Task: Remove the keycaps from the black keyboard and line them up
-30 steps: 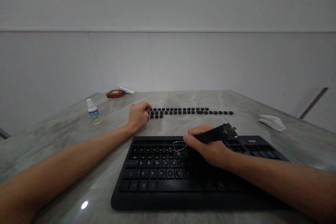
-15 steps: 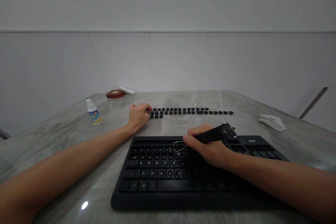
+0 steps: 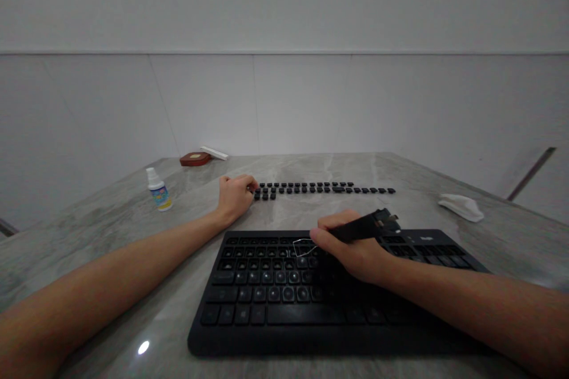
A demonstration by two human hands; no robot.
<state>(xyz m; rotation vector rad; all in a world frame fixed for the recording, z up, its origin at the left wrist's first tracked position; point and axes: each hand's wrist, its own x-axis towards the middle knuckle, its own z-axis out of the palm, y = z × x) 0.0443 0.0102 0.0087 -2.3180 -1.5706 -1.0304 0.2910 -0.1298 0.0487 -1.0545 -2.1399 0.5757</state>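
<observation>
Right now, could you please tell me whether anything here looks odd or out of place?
The black rectangular keyboard looks stripped: its upper rows lack many caps, while black plastic keycaps lie in rows beyond it. No spill shows.

The left hand has shifted slightly rightward over the past second, its curled fingers now closer over the near end of the loose black keycaps.

A small white bottle with a blue and yellow label stands on the grey marbled bench. Behind the bottle and to its right lie a reddish-brown box and a slim white bar. Well right of the bottle lies a white cloth. A pale wall rises behind the bottle.
</observation>
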